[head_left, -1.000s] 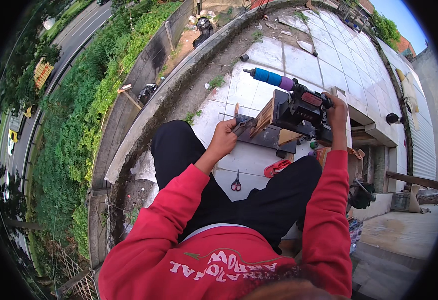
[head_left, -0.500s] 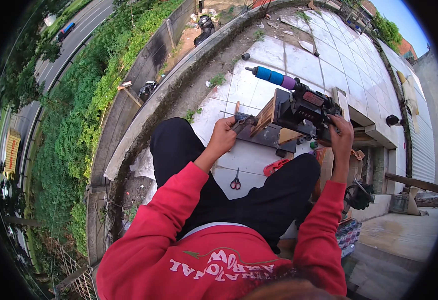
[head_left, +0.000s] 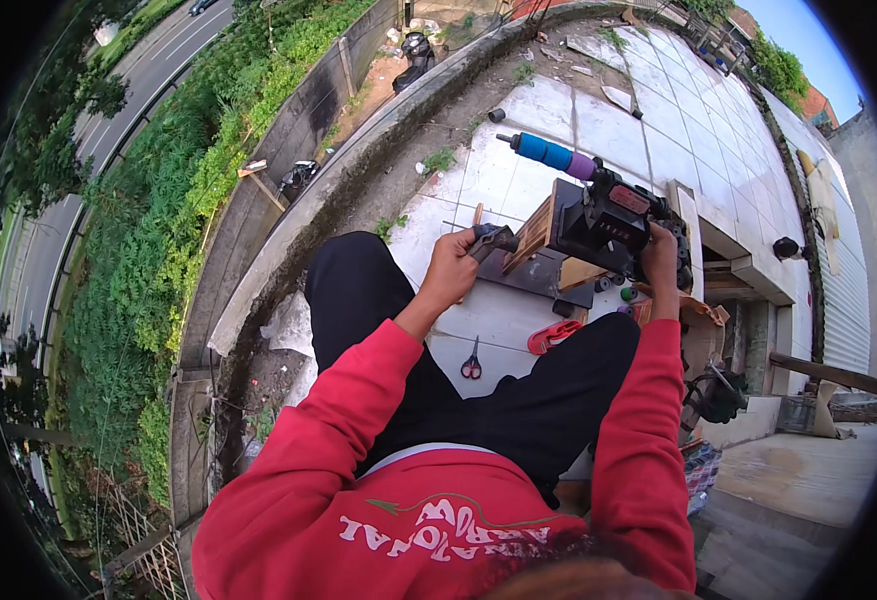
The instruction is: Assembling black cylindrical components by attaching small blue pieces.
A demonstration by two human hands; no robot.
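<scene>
In front of me a black motor-like machine (head_left: 619, 215) rests on a wooden stand (head_left: 534, 235) with a dark base (head_left: 519, 285). From it a shaft wrapped in blue and purple sleeves (head_left: 544, 152) points left and away. My left hand (head_left: 451, 272) is closed around a dark grey tool (head_left: 499, 240) beside the stand; its exact kind is unclear. My right hand (head_left: 661, 260) is against the right near side of the machine, its fingertips mostly hidden. Scissors with dark handles (head_left: 472, 368) lie on the tiles between my legs.
A red object like a sandal (head_left: 553, 337) lies near my right knee. Small spools (head_left: 629, 293) and a torn cardboard piece (head_left: 699, 325) are by the machine. A low concrete curb (head_left: 359, 190) runs along the left, with plants and a road beyond. A dark green machine (head_left: 719, 395) stands at right.
My right hand has moved left and closer in against the machine, from its right end. My left hand keeps its hold on the dark tool. The view has shifted slightly.
</scene>
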